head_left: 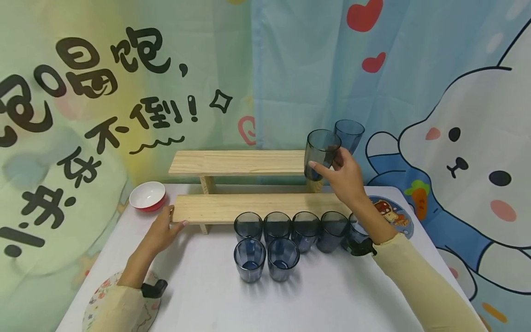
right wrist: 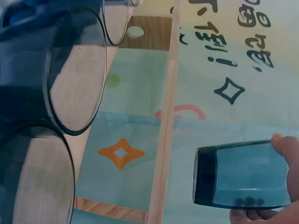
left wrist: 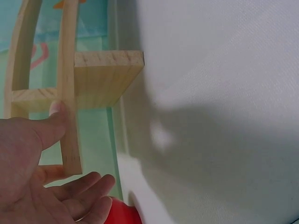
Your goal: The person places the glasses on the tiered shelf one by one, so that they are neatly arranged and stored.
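Note:
In the head view my right hand [head_left: 347, 177] grips a blue-grey glass [head_left: 321, 150] near the right end of the upper wooden shelf [head_left: 240, 162]. Another glass [head_left: 350, 133] stands behind it on that end. The right wrist view shows the held glass [right wrist: 243, 175] between thumb and fingers of my right hand [right wrist: 292, 186]. My left hand [head_left: 159, 233] pinches the left end of the lower shelf board [head_left: 249, 205]; in the left wrist view the thumb of this hand [left wrist: 28, 158] lies on the board [left wrist: 70, 126], other fingers spread below.
Several glasses [head_left: 249, 263] stand in two rows in front of the lower shelf. A red and white bowl [head_left: 148, 196] sits left of the stand. One round patterned mat [head_left: 392, 214] lies at the right, another [head_left: 147, 309] under the left forearm. A printed curtain [head_left: 290, 69] hangs behind.

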`<state>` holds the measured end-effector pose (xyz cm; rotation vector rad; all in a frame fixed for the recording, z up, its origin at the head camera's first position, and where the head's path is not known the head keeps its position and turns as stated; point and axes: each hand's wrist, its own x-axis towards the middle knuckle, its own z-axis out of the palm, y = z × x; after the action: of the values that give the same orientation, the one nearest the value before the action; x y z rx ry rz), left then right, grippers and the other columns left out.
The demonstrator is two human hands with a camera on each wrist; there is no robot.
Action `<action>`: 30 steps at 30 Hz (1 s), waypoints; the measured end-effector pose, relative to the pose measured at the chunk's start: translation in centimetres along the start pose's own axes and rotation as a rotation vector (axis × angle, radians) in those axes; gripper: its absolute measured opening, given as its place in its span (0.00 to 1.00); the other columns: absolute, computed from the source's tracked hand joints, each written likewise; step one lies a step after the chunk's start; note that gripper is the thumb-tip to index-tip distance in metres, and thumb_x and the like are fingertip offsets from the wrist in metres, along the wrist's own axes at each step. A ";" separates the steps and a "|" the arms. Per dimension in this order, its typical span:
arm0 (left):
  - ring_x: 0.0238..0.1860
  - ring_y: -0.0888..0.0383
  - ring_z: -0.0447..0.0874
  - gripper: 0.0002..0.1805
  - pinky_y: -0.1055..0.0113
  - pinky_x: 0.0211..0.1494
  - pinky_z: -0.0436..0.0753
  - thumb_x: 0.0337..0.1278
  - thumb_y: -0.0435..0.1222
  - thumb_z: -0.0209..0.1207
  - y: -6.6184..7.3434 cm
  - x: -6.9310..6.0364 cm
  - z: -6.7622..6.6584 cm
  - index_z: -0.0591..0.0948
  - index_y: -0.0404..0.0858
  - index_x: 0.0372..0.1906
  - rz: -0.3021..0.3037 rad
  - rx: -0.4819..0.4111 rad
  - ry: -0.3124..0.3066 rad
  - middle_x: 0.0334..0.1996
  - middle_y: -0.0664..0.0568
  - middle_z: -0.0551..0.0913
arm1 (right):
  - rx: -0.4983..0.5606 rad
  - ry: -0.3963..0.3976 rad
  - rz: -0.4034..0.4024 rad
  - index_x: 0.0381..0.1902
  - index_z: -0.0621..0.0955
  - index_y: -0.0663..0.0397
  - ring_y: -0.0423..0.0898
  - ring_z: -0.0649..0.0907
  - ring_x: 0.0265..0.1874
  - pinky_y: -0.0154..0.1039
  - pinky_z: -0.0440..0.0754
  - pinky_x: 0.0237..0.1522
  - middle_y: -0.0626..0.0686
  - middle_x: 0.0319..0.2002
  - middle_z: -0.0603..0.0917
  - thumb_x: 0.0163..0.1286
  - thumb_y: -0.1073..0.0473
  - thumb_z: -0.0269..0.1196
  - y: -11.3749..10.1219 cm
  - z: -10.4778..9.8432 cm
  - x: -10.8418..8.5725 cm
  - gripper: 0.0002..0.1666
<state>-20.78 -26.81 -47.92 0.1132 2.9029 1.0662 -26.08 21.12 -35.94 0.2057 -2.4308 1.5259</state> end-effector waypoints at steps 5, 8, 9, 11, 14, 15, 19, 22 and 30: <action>0.75 0.22 0.58 0.41 0.32 0.77 0.60 0.77 0.40 0.61 0.0 0.0 -0.1 0.54 0.15 0.73 -0.016 0.006 -0.012 0.72 0.15 0.60 | -0.004 0.046 -0.010 0.73 0.68 0.63 0.60 0.76 0.68 0.56 0.71 0.75 0.65 0.64 0.77 0.71 0.42 0.72 0.6 1.1 1.7 0.45; 0.76 0.22 0.57 0.42 0.32 0.78 0.59 0.77 0.40 0.61 -0.1 0.2 -0.1 0.53 0.15 0.74 -0.025 0.001 -0.021 0.72 0.15 0.59 | 0.005 0.065 -0.009 0.74 0.67 0.64 0.60 0.75 0.69 0.57 0.71 0.74 0.65 0.66 0.76 0.71 0.43 0.72 0.8 1.7 2.5 0.46; 0.76 0.22 0.57 0.42 0.32 0.78 0.59 0.77 0.40 0.61 -0.1 0.2 0.0 0.53 0.15 0.74 -0.025 0.000 -0.021 0.72 0.15 0.59 | 0.015 0.068 -0.008 0.75 0.67 0.64 0.60 0.75 0.70 0.57 0.71 0.75 0.65 0.67 0.75 0.71 0.43 0.72 0.8 1.9 2.7 0.47; 0.76 0.22 0.57 0.41 0.32 0.78 0.59 0.77 0.39 0.61 -0.2 0.2 0.0 0.53 0.16 0.74 -0.024 -0.005 -0.020 0.72 0.15 0.59 | 0.044 0.071 -0.010 0.76 0.66 0.64 0.60 0.74 0.71 0.55 0.71 0.75 0.66 0.70 0.73 0.71 0.45 0.72 0.8 2.2 3.2 0.48; 0.76 0.22 0.57 0.41 0.32 0.78 0.59 0.77 0.39 0.60 -0.2 0.2 0.1 0.53 0.16 0.74 -0.020 -0.005 -0.015 0.72 0.15 0.60 | 0.066 0.080 -0.004 0.78 0.64 0.64 0.60 0.73 0.74 0.54 0.71 0.75 0.66 0.72 0.72 0.71 0.47 0.72 0.8 2.5 3.8 0.49; 0.76 0.23 0.57 0.41 0.32 0.78 0.59 0.77 0.39 0.60 -0.2 0.2 0.1 0.53 0.16 0.74 -0.021 -0.005 -0.016 0.72 0.15 0.60 | 0.067 0.086 -0.001 0.78 0.64 0.64 0.60 0.72 0.74 0.53 0.71 0.76 0.66 0.72 0.72 0.71 0.47 0.72 0.9 2.7 4.0 0.48; 0.76 0.23 0.58 0.40 0.32 0.78 0.59 0.77 0.38 0.60 -0.2 0.2 0.2 0.54 0.16 0.74 -0.027 -0.001 -0.018 0.72 0.15 0.60 | 0.045 0.110 0.017 0.78 0.65 0.64 0.60 0.71 0.75 0.51 0.68 0.78 0.66 0.73 0.71 0.72 0.47 0.72 1.2 3.1 4.5 0.48; 0.76 0.23 0.58 0.40 0.32 0.78 0.60 0.77 0.39 0.61 -0.1 0.2 0.1 0.54 0.15 0.73 -0.024 0.004 -0.016 0.72 0.15 0.60 | 0.039 0.121 0.023 0.78 0.65 0.64 0.60 0.70 0.76 0.50 0.67 0.79 0.66 0.74 0.71 0.72 0.48 0.72 1.5 3.5 4.8 0.47; 0.75 0.23 0.60 0.39 0.32 0.77 0.61 0.76 0.38 0.61 0.0 0.2 0.1 0.55 0.15 0.72 -0.003 0.009 -0.003 0.71 0.15 0.62 | 0.050 0.134 0.030 0.78 0.65 0.64 0.60 0.69 0.77 0.50 0.66 0.79 0.65 0.75 0.70 0.73 0.48 0.71 1.9 4.0 5.1 0.47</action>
<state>-20.99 -26.76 -47.98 0.1109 2.9046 1.0512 -32.03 18.47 -37.72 0.0745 -2.3042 1.5611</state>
